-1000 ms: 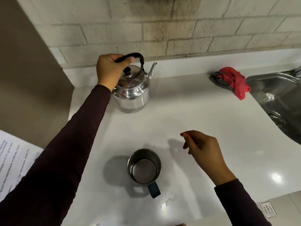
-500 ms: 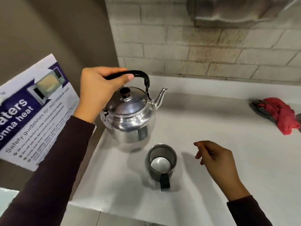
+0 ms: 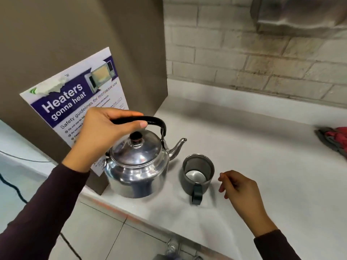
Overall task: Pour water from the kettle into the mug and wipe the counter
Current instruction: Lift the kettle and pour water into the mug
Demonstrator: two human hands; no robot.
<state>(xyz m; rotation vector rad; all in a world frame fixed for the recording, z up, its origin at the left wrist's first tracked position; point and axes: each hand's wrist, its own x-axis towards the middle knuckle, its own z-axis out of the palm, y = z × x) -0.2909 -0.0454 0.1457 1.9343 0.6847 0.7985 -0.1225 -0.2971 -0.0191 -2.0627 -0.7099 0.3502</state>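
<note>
Left hand (image 3: 99,136): clenched around black handle of steel kettle (image 3: 137,166).
Right hand (image 3: 239,188): loosely curled, holding nothing, beside mug (image 3: 198,173).

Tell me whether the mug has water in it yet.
Empty: the mug stands upright with its bare metal bottom showing, and the kettle beside it is level, not pouring.

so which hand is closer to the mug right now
Right. The right hand hovers just beside the mug, not touching it; the left hand is farther off, gripping the kettle handle.
</note>
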